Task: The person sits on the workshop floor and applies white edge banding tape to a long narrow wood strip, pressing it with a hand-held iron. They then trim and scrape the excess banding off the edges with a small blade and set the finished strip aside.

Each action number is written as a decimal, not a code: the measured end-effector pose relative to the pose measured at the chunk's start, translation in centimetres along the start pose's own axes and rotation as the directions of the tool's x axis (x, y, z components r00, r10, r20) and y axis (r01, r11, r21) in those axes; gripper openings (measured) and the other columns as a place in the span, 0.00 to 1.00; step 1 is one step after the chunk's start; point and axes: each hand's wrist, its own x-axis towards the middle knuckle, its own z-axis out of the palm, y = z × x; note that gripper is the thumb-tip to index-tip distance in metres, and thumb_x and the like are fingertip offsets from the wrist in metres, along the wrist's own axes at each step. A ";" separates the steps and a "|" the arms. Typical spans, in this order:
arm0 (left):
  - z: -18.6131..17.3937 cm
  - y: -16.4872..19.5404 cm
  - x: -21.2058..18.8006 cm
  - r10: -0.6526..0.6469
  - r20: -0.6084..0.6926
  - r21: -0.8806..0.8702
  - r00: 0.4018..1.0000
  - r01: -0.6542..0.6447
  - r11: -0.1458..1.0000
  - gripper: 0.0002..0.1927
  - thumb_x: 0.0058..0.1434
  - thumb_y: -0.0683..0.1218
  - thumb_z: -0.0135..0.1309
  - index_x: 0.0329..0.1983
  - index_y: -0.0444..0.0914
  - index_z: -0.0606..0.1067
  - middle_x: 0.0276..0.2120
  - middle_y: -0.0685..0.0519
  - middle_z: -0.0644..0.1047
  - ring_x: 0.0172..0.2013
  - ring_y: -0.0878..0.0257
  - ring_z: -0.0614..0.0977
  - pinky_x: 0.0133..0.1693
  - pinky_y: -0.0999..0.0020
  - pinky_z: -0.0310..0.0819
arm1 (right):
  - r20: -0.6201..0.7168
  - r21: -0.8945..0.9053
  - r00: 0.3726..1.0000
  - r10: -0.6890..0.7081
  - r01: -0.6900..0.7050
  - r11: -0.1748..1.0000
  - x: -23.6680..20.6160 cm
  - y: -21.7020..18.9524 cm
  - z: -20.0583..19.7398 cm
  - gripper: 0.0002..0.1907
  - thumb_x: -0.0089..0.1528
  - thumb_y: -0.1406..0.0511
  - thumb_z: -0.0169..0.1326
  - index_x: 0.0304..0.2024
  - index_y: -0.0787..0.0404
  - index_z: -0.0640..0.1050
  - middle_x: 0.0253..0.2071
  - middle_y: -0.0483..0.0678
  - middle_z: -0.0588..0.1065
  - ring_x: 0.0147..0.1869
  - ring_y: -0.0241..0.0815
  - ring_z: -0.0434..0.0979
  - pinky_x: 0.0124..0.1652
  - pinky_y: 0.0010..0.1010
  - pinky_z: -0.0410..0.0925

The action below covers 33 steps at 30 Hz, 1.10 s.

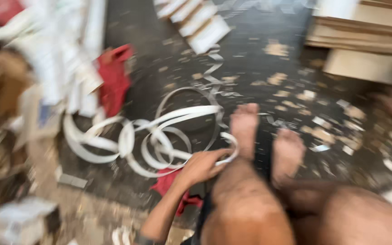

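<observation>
The picture is blurred by motion. My left hand (201, 166) reaches forward over my left leg and closes on a loop of white edge-banding strip (159, 136), which lies in tangled coils on the dark floor. My bare feet (264, 136) rest just right of the coils. My right hand does not show. A red cloth (171, 186) lies under my left forearm.
A second red cloth (113, 81) lies by a heap of white boards and strips (60, 54) at the left. Short white pieces (198, 20) lie at the top middle. Stacked wooden boards (364, 36) stand at the top right. Wood chips litter the floor (314, 122).
</observation>
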 end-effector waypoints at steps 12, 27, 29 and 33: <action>-0.3 3.2 4.9 0.137 -0.342 0.112 0.930 -0.104 0.988 0.10 0.63 0.41 0.52 0.46 0.35 0.75 0.38 0.44 0.79 0.41 0.46 0.80 0.43 0.54 0.70 | 0.286 -0.294 0.954 -0.095 0.181 0.939 -1.9 -3.8 -0.9 0.34 0.57 0.51 0.63 0.66 0.43 0.71 0.67 0.52 0.71 0.66 0.52 0.72 0.61 0.43 0.65; 0.7 3.0 5.9 0.108 -0.396 -0.345 0.912 -0.257 0.903 0.15 0.62 0.44 0.63 0.52 0.38 0.80 0.36 0.50 0.77 0.38 0.59 0.79 0.42 0.68 0.72 | 0.291 0.146 0.910 -0.296 0.263 0.954 1.2 -2.4 -0.4 0.22 0.66 0.54 0.56 0.61 0.48 0.77 0.57 0.51 0.78 0.57 0.51 0.78 0.52 0.48 0.65; 1.2 2.7 6.0 0.166 -0.388 -0.317 0.907 -0.300 0.900 0.15 0.63 0.45 0.62 0.53 0.40 0.80 0.39 0.49 0.78 0.40 0.59 0.79 0.45 0.67 0.73 | 0.211 0.208 0.921 -0.327 0.284 0.936 0.8 -4.4 0.0 0.18 0.67 0.60 0.53 0.60 0.48 0.78 0.55 0.48 0.79 0.59 0.48 0.78 0.56 0.44 0.66; 2.2 2.1 6.0 0.081 -0.304 -0.344 0.949 -0.189 0.920 0.15 0.65 0.47 0.61 0.55 0.44 0.80 0.43 0.51 0.81 0.37 0.61 0.80 0.44 0.67 0.75 | 0.084 0.170 0.918 -0.388 0.371 0.913 -0.2 -9.0 1.3 0.12 0.70 0.62 0.54 0.55 0.57 0.78 0.54 0.49 0.79 0.59 0.48 0.78 0.57 0.43 0.67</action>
